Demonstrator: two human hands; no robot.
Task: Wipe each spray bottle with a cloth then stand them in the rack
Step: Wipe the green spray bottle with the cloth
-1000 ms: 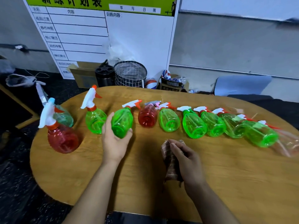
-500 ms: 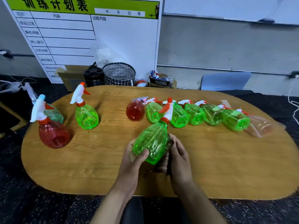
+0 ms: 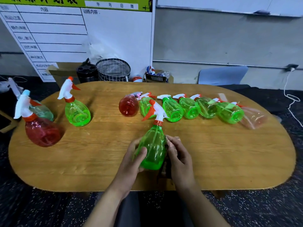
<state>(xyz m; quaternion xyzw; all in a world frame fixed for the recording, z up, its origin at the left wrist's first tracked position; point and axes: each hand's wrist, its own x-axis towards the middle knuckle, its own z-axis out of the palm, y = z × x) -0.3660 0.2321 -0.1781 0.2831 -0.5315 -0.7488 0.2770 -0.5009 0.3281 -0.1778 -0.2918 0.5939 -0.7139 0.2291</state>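
My left hand grips a green spray bottle by its body, nozzle pointing away, over the near middle of the oval wooden table. My right hand holds a brown cloth against the bottle's right side; most of the cloth is hidden behind the hand and the bottle. Several more bottles lie on their sides in a row at the back, starting with a red one. Standing upright at the left are a green bottle, a red bottle and a teal one behind it.
Beyond the table stand a wire basket, a black container, a cardboard box and a white schedule board. A white cable trails on the dark floor at right. No rack is in view.
My left hand lifted the green bottle out of the row and brought it to the near middle. My right hand came up with the cloth against it. The bottle now stands more upright.
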